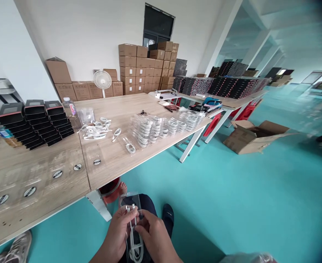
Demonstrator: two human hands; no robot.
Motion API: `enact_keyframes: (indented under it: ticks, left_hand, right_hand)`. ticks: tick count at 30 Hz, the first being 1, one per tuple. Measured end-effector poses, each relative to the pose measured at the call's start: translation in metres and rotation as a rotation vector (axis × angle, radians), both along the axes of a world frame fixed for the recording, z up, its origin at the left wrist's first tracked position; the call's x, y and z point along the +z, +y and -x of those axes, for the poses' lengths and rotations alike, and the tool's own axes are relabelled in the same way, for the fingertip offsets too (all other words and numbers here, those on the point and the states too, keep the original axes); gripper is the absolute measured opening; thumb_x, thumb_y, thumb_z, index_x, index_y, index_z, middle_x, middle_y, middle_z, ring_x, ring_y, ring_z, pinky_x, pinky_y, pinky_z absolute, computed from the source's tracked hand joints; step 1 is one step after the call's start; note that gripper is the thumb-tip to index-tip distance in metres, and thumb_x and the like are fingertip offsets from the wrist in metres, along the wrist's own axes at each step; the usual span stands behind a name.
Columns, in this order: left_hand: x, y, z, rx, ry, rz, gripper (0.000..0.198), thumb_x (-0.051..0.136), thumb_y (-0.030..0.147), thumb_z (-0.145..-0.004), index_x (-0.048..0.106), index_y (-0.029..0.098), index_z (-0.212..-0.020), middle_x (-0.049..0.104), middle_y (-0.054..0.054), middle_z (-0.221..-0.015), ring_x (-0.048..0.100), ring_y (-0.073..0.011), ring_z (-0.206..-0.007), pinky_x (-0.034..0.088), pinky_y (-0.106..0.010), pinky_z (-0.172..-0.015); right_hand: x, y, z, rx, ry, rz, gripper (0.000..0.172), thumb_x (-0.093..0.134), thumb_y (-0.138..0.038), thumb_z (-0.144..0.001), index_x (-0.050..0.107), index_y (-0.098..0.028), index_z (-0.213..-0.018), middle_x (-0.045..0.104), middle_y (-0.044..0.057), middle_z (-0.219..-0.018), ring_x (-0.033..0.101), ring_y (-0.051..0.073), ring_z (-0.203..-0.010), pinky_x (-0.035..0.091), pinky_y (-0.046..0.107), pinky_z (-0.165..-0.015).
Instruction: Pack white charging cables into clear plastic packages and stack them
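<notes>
Over my lap, my left hand (117, 229) grips a coiled white charging cable (136, 249) with its plug ends pointing up. A clear plastic blister tray (130, 198) is around or behind the cable, its top edge showing above my fingers. My right hand (157, 235) is closed on the cable from the other side, thumb and fingers pinching near the plugs. On the table (117, 160) ahead lie a loose pile of white cables (96, 129), single coiled cables (129, 146) and stacks of packed cables (143, 129).
Several clear trays with oval labels (57, 174) lie at the left. Black boxes (37, 124) and a bottle (71, 109) stand behind them. An open carton (254, 137) sits on the floor at right. Brown cartons (141, 69) and a white fan (102, 80) are farther back.
</notes>
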State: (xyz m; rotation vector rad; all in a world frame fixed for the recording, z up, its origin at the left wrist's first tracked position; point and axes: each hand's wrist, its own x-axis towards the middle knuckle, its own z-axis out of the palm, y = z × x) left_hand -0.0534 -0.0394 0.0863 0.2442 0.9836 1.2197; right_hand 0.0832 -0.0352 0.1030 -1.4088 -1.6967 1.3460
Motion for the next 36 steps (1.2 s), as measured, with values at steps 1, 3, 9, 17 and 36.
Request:
enact_keyframes:
  ticks: [1,3,9,17,36]
  left_hand:
    - [0.000,0.001,0.002,-0.014,-0.001,0.009,0.030,0.090,0.034,-0.065,0.066,0.016,-0.065,0.061,0.002,-0.056,0.053,-0.0098,-0.053,0.044,-0.024,-0.056]
    - [0.001,0.001,0.006,-0.057,0.001,0.036,0.028,0.090,0.033,-0.065,0.068,0.015,-0.067,0.062,0.002,-0.057,0.054,-0.0096,-0.053,0.044,-0.023,-0.054]
    - [0.003,-0.007,0.012,-0.121,-0.109,0.066,0.030,0.088,0.017,-0.060,0.077,0.015,-0.087,0.076,-0.005,-0.082,0.071,-0.0188,-0.077,0.053,-0.027,-0.069]
    - [0.000,-0.011,0.011,-0.038,-0.120,0.017,0.026,0.085,0.019,-0.067,0.077,0.015,-0.091,0.080,-0.008,-0.088,0.073,-0.0206,-0.078,0.055,-0.028,-0.073]
    - [-0.011,-0.022,0.013,-0.152,-0.208,0.081,0.021,0.087,0.011,-0.059,0.075,0.013,-0.076,0.073,-0.006,-0.072,0.067,-0.0177,-0.064,0.050,-0.029,-0.065]
  right_hand:
    - [-0.003,0.000,0.001,-0.001,0.027,0.028,0.018,0.061,-0.016,-0.078,0.069,-0.023,-0.092,0.063,-0.004,-0.071,0.053,0.014,-0.067,0.039,0.027,-0.064]
    - [-0.011,0.001,-0.001,0.002,0.115,0.105,0.023,0.064,-0.020,-0.078,0.071,-0.021,-0.100,0.060,-0.004,-0.068,0.051,0.013,-0.065,0.039,0.026,-0.063]
    - [-0.034,-0.004,-0.011,-0.063,0.283,0.190,0.046,0.075,-0.049,-0.076,0.072,-0.015,-0.106,0.053,-0.004,-0.065,0.044,0.013,-0.062,0.035,0.026,-0.058]
    - [-0.037,-0.010,-0.015,-0.198,0.108,0.065,0.050,0.070,-0.045,-0.079,0.066,-0.017,-0.119,0.065,0.004,-0.084,0.060,0.019,-0.073,0.050,0.032,-0.069]
    - [-0.017,-0.002,-0.010,-0.054,0.026,-0.347,0.025,0.061,-0.034,-0.092,0.076,-0.028,-0.110,0.068,0.008,-0.098,0.067,0.022,-0.090,0.056,0.034,-0.081]
